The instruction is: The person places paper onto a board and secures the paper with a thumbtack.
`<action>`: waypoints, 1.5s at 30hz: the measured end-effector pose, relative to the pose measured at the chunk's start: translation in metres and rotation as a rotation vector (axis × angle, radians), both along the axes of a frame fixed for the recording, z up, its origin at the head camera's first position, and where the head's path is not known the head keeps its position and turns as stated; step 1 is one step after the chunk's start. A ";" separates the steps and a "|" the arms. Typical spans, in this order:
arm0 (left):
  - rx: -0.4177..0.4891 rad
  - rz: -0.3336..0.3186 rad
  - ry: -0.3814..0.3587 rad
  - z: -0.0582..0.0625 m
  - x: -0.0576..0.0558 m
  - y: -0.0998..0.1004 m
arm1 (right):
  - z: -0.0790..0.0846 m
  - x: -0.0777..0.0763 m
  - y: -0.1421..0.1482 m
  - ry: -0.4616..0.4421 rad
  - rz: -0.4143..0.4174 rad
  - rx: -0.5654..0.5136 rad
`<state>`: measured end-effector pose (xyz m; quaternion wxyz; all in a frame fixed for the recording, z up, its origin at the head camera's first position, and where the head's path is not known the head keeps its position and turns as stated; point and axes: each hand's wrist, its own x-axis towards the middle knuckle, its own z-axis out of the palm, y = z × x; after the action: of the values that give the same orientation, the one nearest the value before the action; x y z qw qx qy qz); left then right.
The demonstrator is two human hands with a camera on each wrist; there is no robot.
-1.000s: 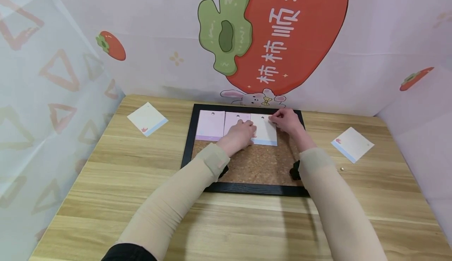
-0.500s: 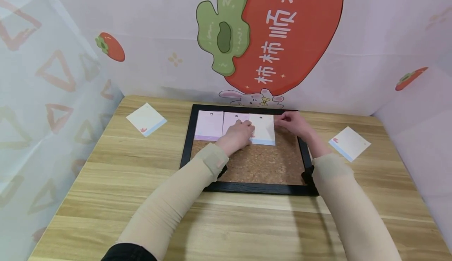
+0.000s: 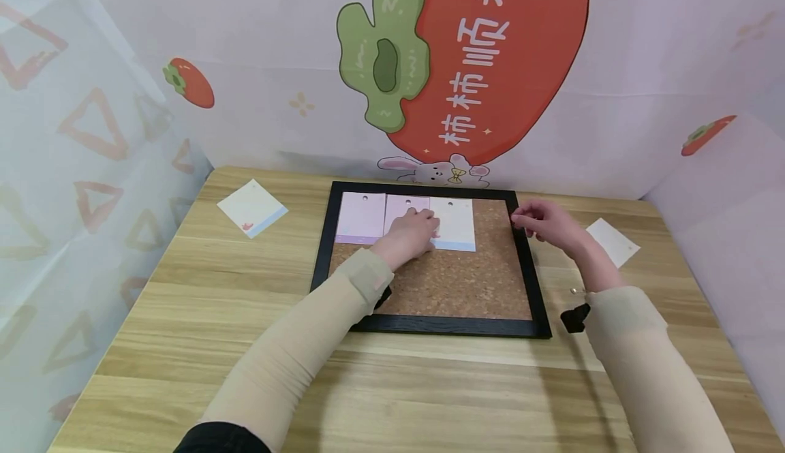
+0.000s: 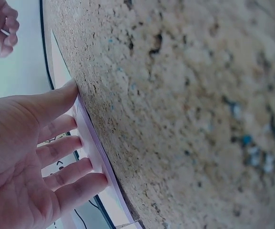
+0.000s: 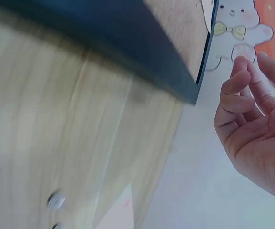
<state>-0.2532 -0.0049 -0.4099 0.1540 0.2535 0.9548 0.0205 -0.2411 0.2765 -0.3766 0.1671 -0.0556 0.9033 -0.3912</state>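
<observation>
A black-framed corkboard (image 3: 456, 286) lies on the table. Along its upper part are two pale purple cards (image 3: 360, 218) and a white card with a blue lower edge (image 3: 455, 225), each with a small round pin near its top. My left hand (image 3: 407, 235) rests on the middle purple card and the white card's left edge. In the left wrist view, the fingers (image 4: 80, 186) touch the cards with the tips spread. My right hand (image 3: 548, 223) hovers by the board's right edge, fingers loosely bent. The right wrist view shows nothing between the thumb and fingers.
Loose white cards lie on the table to the left (image 3: 252, 208) and right (image 3: 613, 242) of the board, the right one partly hidden by my arm. Small round pins (image 5: 56, 200) lie on the wood near the right wrist. A printed backdrop (image 3: 276, 51) rises behind.
My right hand has left the white card's upper right corner and moved right, past the frame's edge. The left hand has stayed on the cards.
</observation>
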 end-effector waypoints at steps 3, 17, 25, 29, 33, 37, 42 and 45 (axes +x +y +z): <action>-0.002 0.003 0.002 0.000 0.000 0.000 | -0.002 0.005 0.012 0.017 -0.008 -0.003; -0.007 -0.004 0.008 -0.001 -0.002 -0.002 | -0.018 0.021 0.078 0.138 -0.135 0.097; -0.003 0.002 0.002 0.000 -0.001 -0.003 | -0.027 0.030 0.107 0.124 -0.301 0.093; 0.001 0.003 0.001 0.000 -0.002 -0.004 | -0.033 0.033 0.120 0.135 -0.342 0.081; 0.007 -0.001 0.007 -0.001 -0.002 -0.004 | -0.037 0.035 0.128 0.142 -0.370 0.113; 0.018 -0.005 0.015 -0.002 -0.002 -0.004 | -0.040 0.036 0.134 0.129 -0.400 0.160; 0.005 -0.013 0.020 -0.002 -0.002 -0.004 | -0.046 0.038 0.142 0.124 -0.432 0.229; -0.007 -0.017 0.021 -0.002 -0.002 -0.004 | -0.049 0.040 0.149 0.110 -0.449 0.261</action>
<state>-0.2554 -0.0086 -0.4119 0.1451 0.2613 0.9542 0.0131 -0.2015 0.4253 -0.4255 0.0326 0.1471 0.9436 -0.2950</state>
